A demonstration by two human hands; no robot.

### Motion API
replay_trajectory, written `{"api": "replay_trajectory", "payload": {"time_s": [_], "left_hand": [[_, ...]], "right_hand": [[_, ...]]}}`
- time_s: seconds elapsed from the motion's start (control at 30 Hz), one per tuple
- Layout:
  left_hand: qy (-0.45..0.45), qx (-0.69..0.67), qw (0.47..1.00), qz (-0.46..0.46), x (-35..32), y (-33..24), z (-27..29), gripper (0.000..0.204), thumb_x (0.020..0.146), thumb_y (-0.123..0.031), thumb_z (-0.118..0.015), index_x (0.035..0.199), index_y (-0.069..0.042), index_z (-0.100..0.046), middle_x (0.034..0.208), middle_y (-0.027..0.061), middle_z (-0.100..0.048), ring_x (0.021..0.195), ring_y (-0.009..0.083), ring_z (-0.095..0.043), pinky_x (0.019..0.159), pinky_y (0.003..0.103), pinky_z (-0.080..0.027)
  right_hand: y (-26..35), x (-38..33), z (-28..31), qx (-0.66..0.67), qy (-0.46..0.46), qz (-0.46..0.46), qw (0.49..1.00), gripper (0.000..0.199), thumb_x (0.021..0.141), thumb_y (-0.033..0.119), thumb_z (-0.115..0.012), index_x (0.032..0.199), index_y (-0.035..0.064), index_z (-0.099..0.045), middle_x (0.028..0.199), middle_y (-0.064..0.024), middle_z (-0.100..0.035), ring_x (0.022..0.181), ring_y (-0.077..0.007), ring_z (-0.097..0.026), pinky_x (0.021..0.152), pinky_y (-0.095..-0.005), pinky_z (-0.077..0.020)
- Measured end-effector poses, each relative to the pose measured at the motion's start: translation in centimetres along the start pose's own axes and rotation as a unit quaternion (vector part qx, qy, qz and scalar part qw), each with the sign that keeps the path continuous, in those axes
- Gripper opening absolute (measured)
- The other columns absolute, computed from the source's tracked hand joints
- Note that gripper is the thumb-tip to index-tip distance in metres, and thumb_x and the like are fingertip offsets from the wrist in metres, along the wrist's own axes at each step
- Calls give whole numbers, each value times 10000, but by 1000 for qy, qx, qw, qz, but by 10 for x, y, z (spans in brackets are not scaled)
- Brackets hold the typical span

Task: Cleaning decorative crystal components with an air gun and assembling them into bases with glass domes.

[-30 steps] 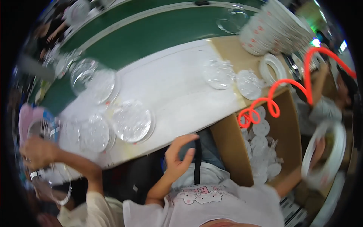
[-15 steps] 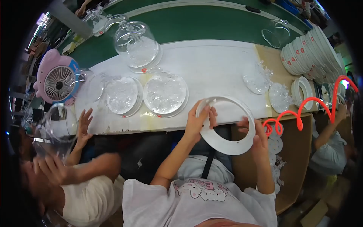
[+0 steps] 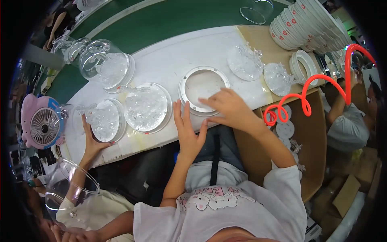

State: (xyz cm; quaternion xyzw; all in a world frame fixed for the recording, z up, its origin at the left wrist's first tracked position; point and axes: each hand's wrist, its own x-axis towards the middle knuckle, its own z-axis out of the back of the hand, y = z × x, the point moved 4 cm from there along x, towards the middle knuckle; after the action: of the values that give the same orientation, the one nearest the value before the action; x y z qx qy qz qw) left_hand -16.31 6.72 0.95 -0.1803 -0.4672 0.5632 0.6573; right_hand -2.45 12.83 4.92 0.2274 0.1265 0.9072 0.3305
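Note:
A white ring (image 3: 204,69) with small holes around its rim lies flat on the white-topped table. My left hand (image 3: 189,133) is at its near left edge, fingers stretched and apart, the tips by the rim. My right hand (image 3: 234,108) reaches over the near right side of the ring, fingers extended, hiding part of it; nothing shows in its grasp. Left of the ring stands a white round base with a clear, crystal-like top (image 3: 145,107). Beyond my right hand lie two loose clear textured discs, one farther off (image 3: 245,62) and one nearer the right (image 3: 277,78).
Stacked white rings (image 3: 302,28) stand at the far right, above a red coiled hose (image 3: 306,107) and cardboard box (image 3: 310,153). At left, a co-worker's hand (image 3: 94,143) touches another clear-topped base (image 3: 105,121); a clear dome (image 3: 72,187) is nearby. A pink fan (image 3: 43,127) stands beyond.
The white ring went from between my raised hands down onto the table, and my fingers have loosened from it. The view has turned. The co-worker's hand has reached a base.

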Motion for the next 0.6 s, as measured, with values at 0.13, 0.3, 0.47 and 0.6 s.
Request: {"api": "replay_trajectory", "payload": {"time_s": [0.13,0.3,0.47,0.6], "left_hand": [[10,28,1000,2,9,7,2,868,708,-241,-726,1340,53,-209,1382,302,-137,1298,452,-137,1032,494,-199],[9,47,999,23,20,13,-10,983,642,-279,-778,1348,50,-180,1374,308,-138,1286,456,-152,1027,494,-208],[22,47,997,59,22,20,-12,936,608,-275,-797,1330,13,-277,1377,271,-195,1273,421,-212,1027,448,-240],[51,74,996,10,17,16,-11,772,654,-222,-761,1291,-22,-373,1379,257,-210,1284,415,-202,1028,458,-231]], "right_hand": [[-36,-6,71,-83,-239,-125,959,417,708,150,-682,1101,72,-566,1066,-131,-562,1016,-281,-508,899,-359,-384],[-89,-9,94,-160,-261,-223,926,379,748,246,-654,1063,52,-569,1002,-144,-588,937,-311,-544,794,-363,-435],[-112,-1,84,-27,-131,-313,940,339,755,248,-661,993,16,-594,809,-121,-622,760,-232,-586,690,-314,-451],[-128,-8,81,28,-124,-317,940,271,774,177,-655,963,-12,-606,770,-75,-634,697,-105,-569,657,-231,-434]]}}
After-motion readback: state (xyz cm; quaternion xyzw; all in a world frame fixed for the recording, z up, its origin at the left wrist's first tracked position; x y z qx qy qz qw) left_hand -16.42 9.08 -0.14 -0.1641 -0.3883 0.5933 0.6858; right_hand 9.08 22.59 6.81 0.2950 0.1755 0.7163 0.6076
